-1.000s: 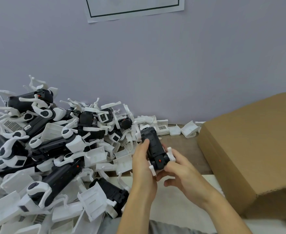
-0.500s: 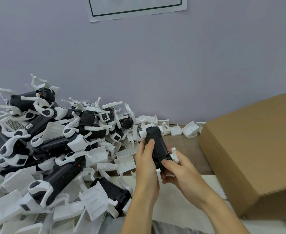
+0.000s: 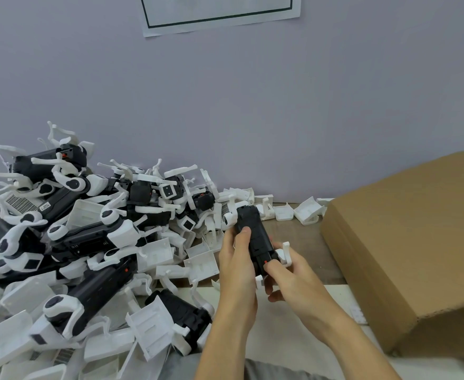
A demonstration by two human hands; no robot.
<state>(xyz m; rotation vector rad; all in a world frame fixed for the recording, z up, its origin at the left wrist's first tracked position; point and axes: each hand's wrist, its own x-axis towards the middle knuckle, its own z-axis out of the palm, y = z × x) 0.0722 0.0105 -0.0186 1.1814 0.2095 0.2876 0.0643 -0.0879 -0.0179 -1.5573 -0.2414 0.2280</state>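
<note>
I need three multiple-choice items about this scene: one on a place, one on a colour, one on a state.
1. The cardboard box lies: A) right of the held part; B) left of it; C) on the pile.
2. The held part is mainly: A) yellow; B) black; C) green.
3. The left hand: A) lies flat; B) grips the part; C) reaches into the box.
Answers: 1 A, it fills the right side. 2 B, its body is dark. 3 B, it wraps round the part.
</note>
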